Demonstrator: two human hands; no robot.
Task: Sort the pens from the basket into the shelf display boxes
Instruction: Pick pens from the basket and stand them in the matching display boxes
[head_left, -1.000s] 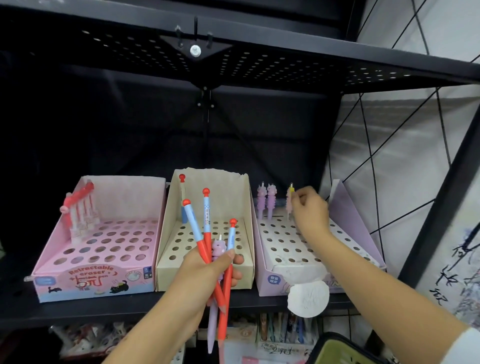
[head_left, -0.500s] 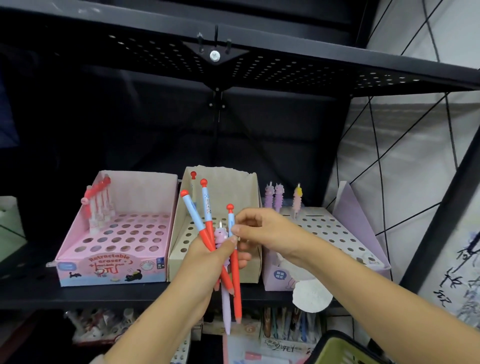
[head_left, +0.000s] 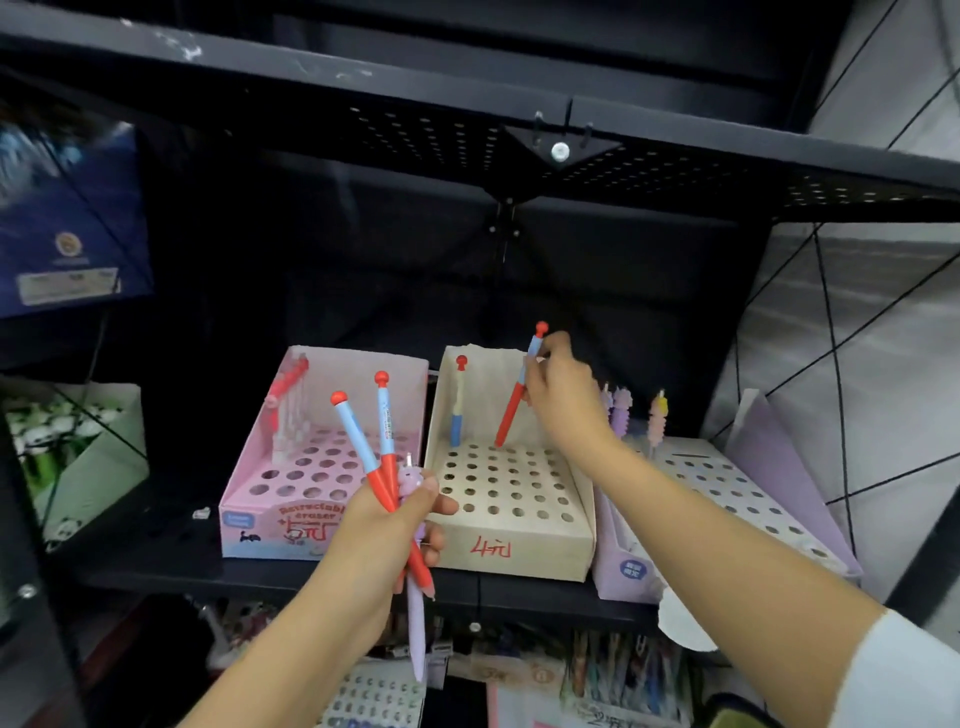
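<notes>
I am pinching a red pen (head_left: 514, 400) in my right hand (head_left: 558, 395), tilted, its tip meeting the back row of holes in the cream box (head_left: 514, 540). The tilt is the risk here: the tip may be catching on the card between holes, and if I am letting go early the pen is likely to be toppling forward across the tray or knocking the blue pen (head_left: 457, 410) standing just beside it at the back.

My left hand (head_left: 384, 525) is gripping a bundle (head_left: 387, 467) of two red-capped pens and a lilac one, held low in front of the boxes. That grip is looking loose at the bottom, where the lilac pen is hanging well below my fingers; it could be slipping out towards the lower shelf.

The cream box is holding only the blue pen, with the red one going in. The pink box (head_left: 291, 499) to its left is holding a cluster of red-topped pieces at its back corner, too blurred to count. The lilac box (head_left: 727, 499) to the right is holding about three pastel pens along its back row. The basket is barely showing at the bottom right corner.
</notes>
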